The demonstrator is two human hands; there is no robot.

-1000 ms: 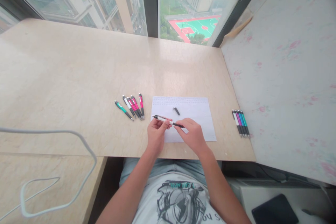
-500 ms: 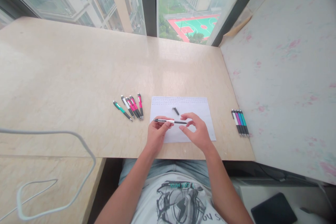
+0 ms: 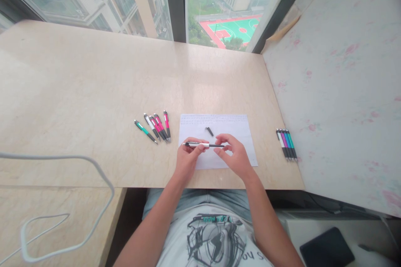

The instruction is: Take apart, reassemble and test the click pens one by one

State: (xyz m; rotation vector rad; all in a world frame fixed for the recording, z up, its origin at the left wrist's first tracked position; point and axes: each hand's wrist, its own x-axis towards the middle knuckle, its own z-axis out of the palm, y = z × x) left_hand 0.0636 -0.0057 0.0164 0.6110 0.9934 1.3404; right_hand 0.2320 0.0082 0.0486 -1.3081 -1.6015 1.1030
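My left hand (image 3: 189,156) is closed around the white barrel of a ballpoint pen (image 3: 200,144), held level above the paper. A thin dark refill (image 3: 216,146) sticks out of the barrel's right end. Around the refill's tip, my right hand (image 3: 233,154) is curved with thumb and fingers apart; whether a fingertip touches it I cannot tell. A short black pen grip (image 3: 209,131) lies loose on the written sheet of paper (image 3: 232,124), just beyond both hands.
Left of the paper lie several pens (image 3: 158,127) in pink, white and green. Another row of pens (image 3: 286,145) lies side by side near the wall (image 3: 338,104). A white cable (image 3: 94,164) loops over the left side of the desk (image 3: 94,91).
The pen in my left hand has shifted slightly right, bringing the refill's tip further between my right thumb and fingers. The loose grip and other pens stay in place.
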